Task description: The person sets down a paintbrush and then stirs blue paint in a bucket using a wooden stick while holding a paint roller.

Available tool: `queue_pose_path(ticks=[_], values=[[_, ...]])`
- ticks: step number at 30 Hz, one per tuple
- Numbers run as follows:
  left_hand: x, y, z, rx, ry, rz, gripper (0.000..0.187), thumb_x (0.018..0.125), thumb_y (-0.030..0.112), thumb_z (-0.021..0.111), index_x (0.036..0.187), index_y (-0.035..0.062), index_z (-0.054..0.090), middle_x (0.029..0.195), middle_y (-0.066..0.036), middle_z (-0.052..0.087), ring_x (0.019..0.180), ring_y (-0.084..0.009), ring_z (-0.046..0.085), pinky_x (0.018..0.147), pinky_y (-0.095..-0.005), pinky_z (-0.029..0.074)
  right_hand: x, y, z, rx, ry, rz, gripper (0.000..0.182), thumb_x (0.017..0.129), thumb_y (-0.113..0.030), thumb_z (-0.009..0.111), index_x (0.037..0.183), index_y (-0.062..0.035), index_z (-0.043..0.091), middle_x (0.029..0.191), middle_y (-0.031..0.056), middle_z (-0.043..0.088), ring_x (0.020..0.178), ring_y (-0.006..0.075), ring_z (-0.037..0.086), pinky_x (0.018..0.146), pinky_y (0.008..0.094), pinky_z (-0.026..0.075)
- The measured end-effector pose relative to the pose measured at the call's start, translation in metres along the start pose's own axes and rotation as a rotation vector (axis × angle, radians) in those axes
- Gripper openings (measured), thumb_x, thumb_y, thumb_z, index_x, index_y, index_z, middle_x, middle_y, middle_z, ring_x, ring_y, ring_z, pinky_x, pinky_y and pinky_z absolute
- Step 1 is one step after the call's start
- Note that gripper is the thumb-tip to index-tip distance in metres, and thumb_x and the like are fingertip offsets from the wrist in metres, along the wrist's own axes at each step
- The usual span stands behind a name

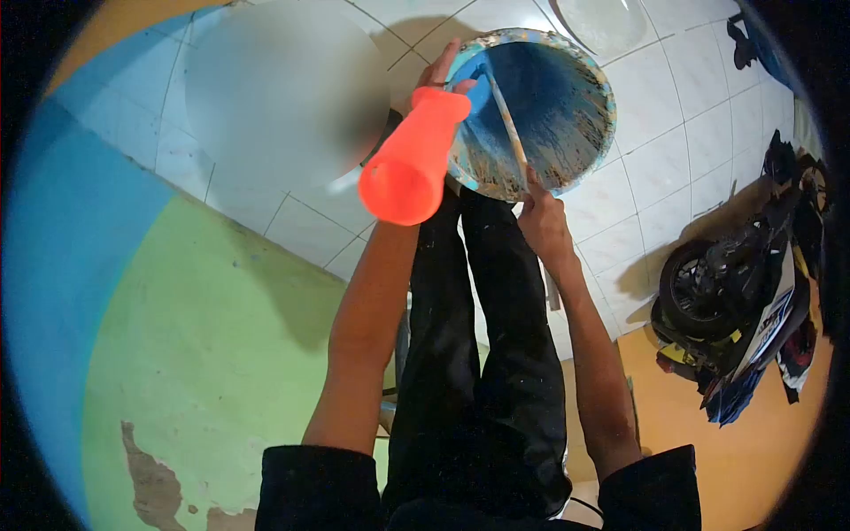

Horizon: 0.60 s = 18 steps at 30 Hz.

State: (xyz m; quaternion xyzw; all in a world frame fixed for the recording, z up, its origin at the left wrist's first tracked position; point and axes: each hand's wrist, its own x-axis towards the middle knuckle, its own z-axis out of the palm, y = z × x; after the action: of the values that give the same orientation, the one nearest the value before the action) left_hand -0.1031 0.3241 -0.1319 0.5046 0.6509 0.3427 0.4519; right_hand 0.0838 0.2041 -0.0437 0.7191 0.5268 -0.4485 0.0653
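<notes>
A large paint-stained bucket [571,133] is tilted so its mouth faces me, with blue residue inside. My left hand [436,73] is closed at the bucket's left rim, around the narrow end of an orange-red hollow cone [412,159]; the cone hides much of the hand. The cone's wide opening points toward me. Below the rim, my right hand [543,217] grips a paint-spattered stick [507,119] that slants up into the bucket. Beside the stick's upper end is a blue object [479,91], its shape partly hidden.
White tiles [655,173] lie beneath the bucket. A pale round container [604,22] stands at the top. On the right is a dark motorcycle [726,292]. A green and blue wall [221,354] fills the left. A blurred round patch covers the upper left.
</notes>
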Motion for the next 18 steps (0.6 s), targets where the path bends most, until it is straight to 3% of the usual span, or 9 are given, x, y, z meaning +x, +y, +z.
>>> queue_pose_path(ticks=[4, 6, 8, 9, 11, 13, 15, 17, 18], values=[[-0.065, -0.012, -0.027, -0.195, 0.037, -0.1, 0.048, 0.096, 0.016, 0.066, 0.139, 0.0015, 0.051, 0.128, -0.019, 0.062, 0.114, -0.0341, 0.062, 0.096, -0.0388, 0.049, -0.018, 0.006, -0.014, -0.114, -0.109, 0.005, 0.049, 0.094, -0.007, 0.056, 0.142, -0.0016, 0.05, 0.074, 0.0323, 0.064, 0.073, 0.0492, 0.066, 0.061, 0.0544, 0.052], [-0.11, -0.04, -0.04, -0.008, 0.197, -0.065, 0.043, 0.098, 0.017, 0.063, 0.135, -0.0013, 0.052, 0.119, -0.019, 0.064, 0.105, -0.0302, 0.064, 0.091, -0.0374, 0.051, -0.019, -0.004, -0.027, 0.05, -0.099, 0.085, 0.05, 0.091, 0.0, 0.056, 0.141, -0.0065, 0.054, 0.088, 0.0356, 0.062, 0.086, 0.0489, 0.064, 0.065, 0.0506, 0.05], [-0.138, -0.062, -0.051, 0.131, 0.394, -0.282, 0.046, 0.098, 0.019, 0.064, 0.14, 0.005, 0.048, 0.116, -0.016, 0.065, 0.1, -0.0238, 0.063, 0.085, -0.035, 0.053, -0.012, -0.007, -0.029, 0.052, -0.038, 0.049, 0.049, 0.092, -0.001, 0.056, 0.141, -0.0073, 0.054, 0.088, 0.0352, 0.062, 0.086, 0.049, 0.064, 0.065, 0.0504, 0.05], [-0.156, -0.082, -0.052, 0.046, 0.51, -0.465, 0.053, 0.097, 0.02, 0.065, 0.145, 0.0111, 0.045, 0.116, -0.013, 0.066, 0.099, -0.0201, 0.063, 0.082, -0.0334, 0.054, -0.007, -0.007, -0.03, 0.057, 0.025, 0.014, 0.048, 0.093, -0.002, 0.056, 0.14, -0.0082, 0.054, 0.087, 0.0349, 0.062, 0.086, 0.049, 0.064, 0.064, 0.0503, 0.05], [-0.186, -0.155, -0.059, -0.203, 0.604, -0.996, 0.058, 0.095, 0.024, 0.068, 0.147, 0.0147, 0.043, 0.118, -0.013, 0.064, 0.095, -0.0255, 0.063, 0.079, -0.04, 0.055, 0.009, -0.004, -0.03, 0.016, 0.037, 0.053, 0.047, 0.093, -0.004, 0.056, 0.14, -0.008, 0.055, 0.086, 0.0343, 0.062, 0.083, 0.049, 0.064, 0.063, 0.0508, 0.05], [-0.216, -0.259, -0.077, -0.644, 0.562, -1.227, 0.056, 0.098, 0.027, 0.064, 0.147, 0.0153, 0.039, 0.137, -0.017, 0.048, 0.112, -0.034, 0.055, 0.087, -0.0469, 0.054, 0.015, 0.017, -0.02, -0.07, 0.092, -0.134, 0.04, 0.092, -0.005, 0.054, 0.132, -0.0008, 0.058, 0.08, 0.0335, 0.064, 0.078, 0.0521, 0.064, 0.066, 0.0556, 0.052], [-0.219, -0.329, -0.094, -0.992, 0.555, -1.427, 0.063, 0.096, 0.031, 0.066, 0.15, 0.0245, 0.035, 0.146, -0.013, 0.042, 0.116, -0.0382, 0.053, 0.086, -0.0573, 0.056, 0.008, 0.03, -0.017, -0.177, -0.003, -0.064, 0.04, 0.09, -0.008, 0.056, 0.129, -0.0005, 0.059, 0.078, 0.0327, 0.064, 0.077, 0.0494, 0.066, 0.07, 0.0588, 0.053], [-0.209, -0.35, -0.101, -1.159, 0.42, -1.236, 0.065, 0.095, 0.033, 0.066, 0.15, 0.0246, 0.032, 0.151, -0.013, 0.035, 0.128, -0.0403, 0.044, 0.094, -0.059, 0.053, -0.007, 0.036, -0.024, -0.162, -0.101, 0.023, 0.044, 0.091, -0.007, 0.058, 0.135, -0.0032, 0.058, 0.086, 0.0349, 0.062, 0.085, 0.0502, 0.064, 0.07, 0.0517, 0.052], [-0.198, -0.355, -0.097, -0.913, 0.289, -1.104, 0.063, 0.096, 0.032, 0.065, 0.15, 0.0224, 0.033, 0.151, -0.014, 0.036, 0.13, -0.0404, 0.044, 0.094, -0.059, 0.053, -0.009, 0.015, -0.045, -0.111, -0.225, 0.107, 0.044, 0.092, -0.008, 0.058, 0.136, -0.0034, 0.058, 0.086, 0.0351, 0.062, 0.084, 0.0492, 0.066, 0.071, 0.0505, 0.052]])
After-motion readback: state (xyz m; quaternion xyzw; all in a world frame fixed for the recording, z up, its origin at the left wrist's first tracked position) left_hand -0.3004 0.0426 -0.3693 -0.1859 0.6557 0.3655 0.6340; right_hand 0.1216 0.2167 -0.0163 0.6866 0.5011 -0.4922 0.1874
